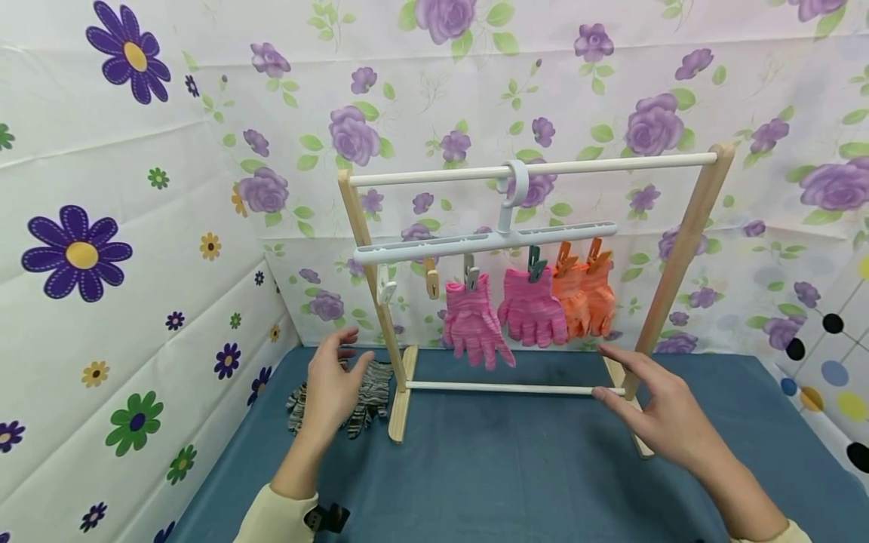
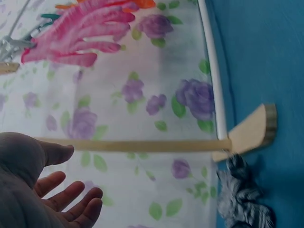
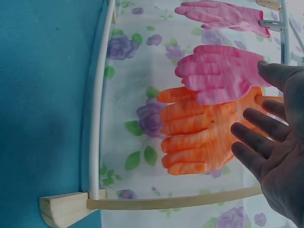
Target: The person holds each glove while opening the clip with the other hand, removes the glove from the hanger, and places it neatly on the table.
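Both hands open and empty, gray gloves (image 1: 363,396) waiting on the counter (image 1: 516,467).
Left hand (image 1: 333,385) hovered nearest them, right hand (image 1: 661,411) by the rack (image 1: 505,388); they looked soft, light, floppy knit, probably easiest pinched at the cuff.

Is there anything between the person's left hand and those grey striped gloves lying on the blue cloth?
Nothing visible stands in the way. The left hand hovers open just above the grey striped gloves, which lie flat on the blue cloth. The rack's wooden leg stands beside the gloves on their right, not between hand and gloves.
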### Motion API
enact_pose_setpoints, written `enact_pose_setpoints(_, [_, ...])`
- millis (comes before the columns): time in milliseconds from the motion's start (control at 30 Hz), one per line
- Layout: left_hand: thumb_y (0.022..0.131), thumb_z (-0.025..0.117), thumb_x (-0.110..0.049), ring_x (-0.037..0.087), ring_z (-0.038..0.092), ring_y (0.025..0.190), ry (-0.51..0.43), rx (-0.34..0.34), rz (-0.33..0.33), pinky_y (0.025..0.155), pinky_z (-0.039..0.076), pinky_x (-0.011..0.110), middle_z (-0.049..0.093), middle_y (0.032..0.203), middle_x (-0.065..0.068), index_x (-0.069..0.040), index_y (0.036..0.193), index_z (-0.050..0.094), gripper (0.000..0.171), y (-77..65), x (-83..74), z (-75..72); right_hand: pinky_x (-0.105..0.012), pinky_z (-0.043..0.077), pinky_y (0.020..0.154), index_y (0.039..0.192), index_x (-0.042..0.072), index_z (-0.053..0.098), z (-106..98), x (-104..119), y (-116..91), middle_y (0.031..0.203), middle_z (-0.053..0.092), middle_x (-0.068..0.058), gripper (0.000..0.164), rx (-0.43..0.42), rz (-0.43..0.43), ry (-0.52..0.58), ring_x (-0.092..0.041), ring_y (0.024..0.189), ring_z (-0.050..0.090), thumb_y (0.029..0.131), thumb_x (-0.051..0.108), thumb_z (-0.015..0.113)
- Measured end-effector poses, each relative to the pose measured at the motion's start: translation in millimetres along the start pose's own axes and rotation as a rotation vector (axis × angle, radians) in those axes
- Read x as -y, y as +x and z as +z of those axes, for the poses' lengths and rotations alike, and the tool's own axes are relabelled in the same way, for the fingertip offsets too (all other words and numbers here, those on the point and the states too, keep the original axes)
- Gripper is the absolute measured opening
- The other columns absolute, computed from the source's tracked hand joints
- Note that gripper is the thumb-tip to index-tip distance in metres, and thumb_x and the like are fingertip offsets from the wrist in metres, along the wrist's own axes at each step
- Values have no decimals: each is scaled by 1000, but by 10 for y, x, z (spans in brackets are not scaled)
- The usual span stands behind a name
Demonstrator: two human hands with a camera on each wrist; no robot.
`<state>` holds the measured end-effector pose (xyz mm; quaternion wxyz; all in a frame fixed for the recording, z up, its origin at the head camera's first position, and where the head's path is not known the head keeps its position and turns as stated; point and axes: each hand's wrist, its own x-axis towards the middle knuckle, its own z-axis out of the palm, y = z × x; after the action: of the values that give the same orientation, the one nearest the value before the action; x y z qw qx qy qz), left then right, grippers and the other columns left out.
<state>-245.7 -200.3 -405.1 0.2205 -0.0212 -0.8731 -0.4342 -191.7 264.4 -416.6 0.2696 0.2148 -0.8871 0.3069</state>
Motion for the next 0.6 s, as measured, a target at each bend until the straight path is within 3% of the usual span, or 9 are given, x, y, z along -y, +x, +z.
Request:
enact_pose_setpoints(233, [101,77,-14,33,65,116,-67,-15,85,97,52,51,64,135,13,-7,144,60,46,-79,-238,45,-2,27,104,155,17,57,-31,40,115,149,62,-3,72,-26,-45,-5,-30,132,60,90,13,88])
enact_pose_setpoints(433, [100,77,-11,28,67,110,-164,0,165,91,55,48,66,132,13,-6,141,62,44,-135,-387,136,-4,27,106,156,20,55,-47,58,186,149,62,-3,75,-37,-60,-7,-28,132,60,90,13,88])
enact_pose_setpoints(600, [101,76,-16,22,67,109,-242,32,209,89,57,45,68,128,6,-13,140,64,41,-163,-459,237,-6,29,107,155,17,56,-63,88,233,149,62,-3,74,-37,-66,-3,-28,133,60,89,13,88])
